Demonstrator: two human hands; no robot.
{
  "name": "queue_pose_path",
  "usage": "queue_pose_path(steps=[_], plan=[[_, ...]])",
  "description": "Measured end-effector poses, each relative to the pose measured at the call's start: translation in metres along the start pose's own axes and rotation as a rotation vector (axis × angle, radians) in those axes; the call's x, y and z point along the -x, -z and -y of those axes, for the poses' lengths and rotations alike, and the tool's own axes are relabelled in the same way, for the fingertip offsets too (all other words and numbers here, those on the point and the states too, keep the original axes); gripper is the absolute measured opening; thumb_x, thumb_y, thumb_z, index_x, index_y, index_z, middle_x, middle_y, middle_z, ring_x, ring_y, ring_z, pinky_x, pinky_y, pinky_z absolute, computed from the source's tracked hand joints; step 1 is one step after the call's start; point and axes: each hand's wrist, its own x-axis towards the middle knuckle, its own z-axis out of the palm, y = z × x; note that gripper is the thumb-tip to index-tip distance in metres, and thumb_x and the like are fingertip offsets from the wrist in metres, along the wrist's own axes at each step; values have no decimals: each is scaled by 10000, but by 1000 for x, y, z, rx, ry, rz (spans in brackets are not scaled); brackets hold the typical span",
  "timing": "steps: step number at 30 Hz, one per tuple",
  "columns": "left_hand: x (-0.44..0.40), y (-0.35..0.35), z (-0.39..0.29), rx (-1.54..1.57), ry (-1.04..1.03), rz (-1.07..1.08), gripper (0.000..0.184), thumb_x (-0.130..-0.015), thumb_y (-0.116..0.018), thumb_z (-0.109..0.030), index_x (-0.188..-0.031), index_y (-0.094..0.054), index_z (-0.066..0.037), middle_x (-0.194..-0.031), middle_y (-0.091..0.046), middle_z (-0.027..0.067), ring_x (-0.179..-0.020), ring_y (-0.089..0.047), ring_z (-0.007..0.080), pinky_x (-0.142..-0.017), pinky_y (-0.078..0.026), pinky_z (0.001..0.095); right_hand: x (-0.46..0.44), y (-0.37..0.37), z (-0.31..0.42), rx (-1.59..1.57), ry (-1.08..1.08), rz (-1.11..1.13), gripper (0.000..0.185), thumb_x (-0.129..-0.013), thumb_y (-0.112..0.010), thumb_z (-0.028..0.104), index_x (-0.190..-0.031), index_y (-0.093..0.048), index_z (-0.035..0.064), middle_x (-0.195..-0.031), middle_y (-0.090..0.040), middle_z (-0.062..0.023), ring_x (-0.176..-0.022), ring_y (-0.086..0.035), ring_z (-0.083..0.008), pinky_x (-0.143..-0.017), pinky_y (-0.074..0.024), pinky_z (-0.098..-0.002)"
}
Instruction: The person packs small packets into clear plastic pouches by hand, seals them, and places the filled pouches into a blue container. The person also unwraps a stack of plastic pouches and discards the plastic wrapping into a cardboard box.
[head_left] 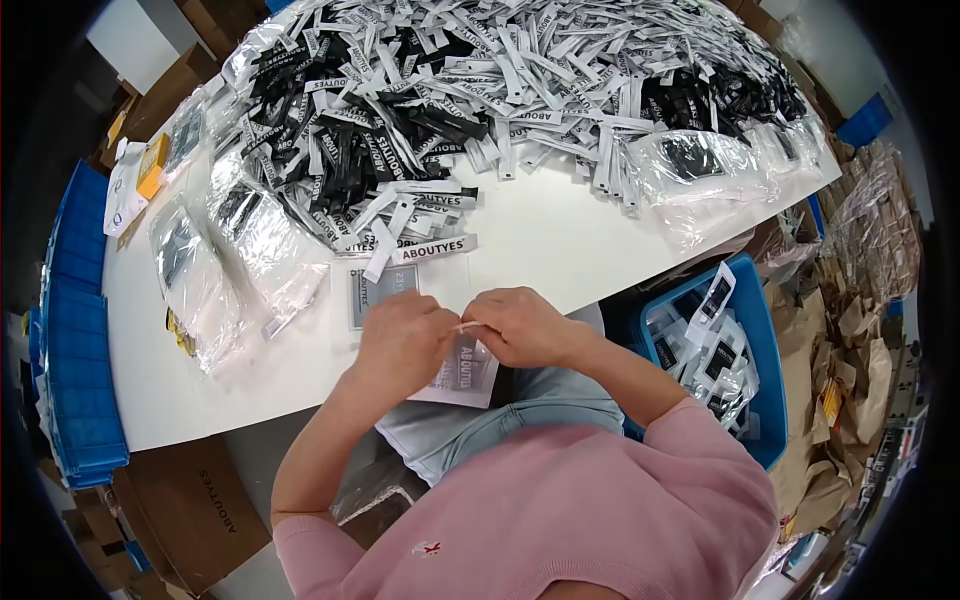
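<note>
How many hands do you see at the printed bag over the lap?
2: the left hand and the right hand, close together at the upper end of the printed bag. No other hands show.

Bright tbl (pixel 560 235), dk corners, fisheye distort.

At the frame's centre, the left hand (pixel 405 340) and right hand (pixel 525 325) are pinching a printed packet's top (pixel 468 372), while black and white strips (pixel 540 80) are covering the table's (pixel 560 240) upper part.
</note>
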Motion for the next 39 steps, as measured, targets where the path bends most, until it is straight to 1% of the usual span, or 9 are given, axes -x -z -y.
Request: queue_pose_path(steps=[9, 12, 13, 18, 21, 27, 33, 38, 39], plan=[[3, -30, 19, 131, 212, 156, 230, -720, -678, -178, -584, -584, -17, -542, -537, 99, -550, -539, 256, -507, -413, 376, 71, 65, -36, -45, -129, -42, 92, -791, -582, 112, -806, -588, 21, -692, -570, -111, -646, -569, -271, -572, -459, -334], [27, -31, 47, 58, 143, 139, 255, -685, -712, -218, -842, -621, -38, -833, -585, 122, -812, -550, 291, -703, -444, 377, 161, 161, -58, 214, -804, -49, 185, -765, -610, 157, -738, -591, -25, -690, -555, -116, -594, -505, -188, -529, -415, -298], [32, -30, 49, 19, 40, 68, 378, -668, -727, -235, -976, -615, -47, -991, -581, 142, -963, -536, 316, -812, -437, 387, 165, 197, -52, 492, -1242, 307, 235, -726, -643, 195, -819, -612, -19, -817, -597, -150, -721, -571, -246, -636, -463, -325], [38, -48, 42, -64, 106, 193, 693, -620, -758, -282, -1213, -473, -65, -1280, -395, 180, -1229, -328, 363, -996, -289, 456, 200, 211, -60, 974, -920, -215, 276, -720, -651, 207, -884, -609, -11, -876, -609, -171, -876, -566, -346, -761, -456, -392], [35, -55, 27, -102, 65, 241, 709, -622, -756, -305, -1221, -463, -65, -1303, -374, 189, -1246, -312, 360, -1000, -276, 476, 103, 147, -66, 290, -665, -197, 210, -777, -619, 169, -927, -625, 22, -910, -630, -142, -834, -596, -288, -735, -472, -358], [47, -64, 16, -170, 1, 229, 500, -743, -656, -241, -1184, -495, -71, -1270, -430, 171, -1194, -385, 348, -970, -310, 488, -56, -8, -73, 303, 172, 52, 189, -749, -620, 207, -900, -608, 94, -829, -602, -69, -810, -584, -258, -696, -474, -376], [56, -64, 40, -83, -71, -20, 312, -767, -618, -133, -1067, -568, -62, -1057, -590, 107, -1024, -541, 289, -888, -414, 412, -82, -25, -71, 173, -194, 486, 223, -741, -599, 204, -908, -547, 65, -851, -577, -106, -824, -574, -295, -697, -457, -396], [61, -85, 80, 623, 604, -301, 62, -783, -601, -48, -794, -621, 10, -629, -597, 75, -527, -525, 123, -513, -432, 258, -90, -2, -85, -26, -144, 367, 108, -761, -489, 118, -817, -493, 26, -776, -553, -138, -685, -557, -259, -614, -437, -373], [58, -84, 81, 620, 599, -312, 62, -783, -601, -48, -794, -621, 10, -629, -597, 75, -527, -525, 123, -513, -432, 258, -100, 5, -80, -307, -369, 321, 103, -786, -485, 121, -819, -491, 24, -769, -549, -129, -638, -552, -244, -579, -434, -363]])
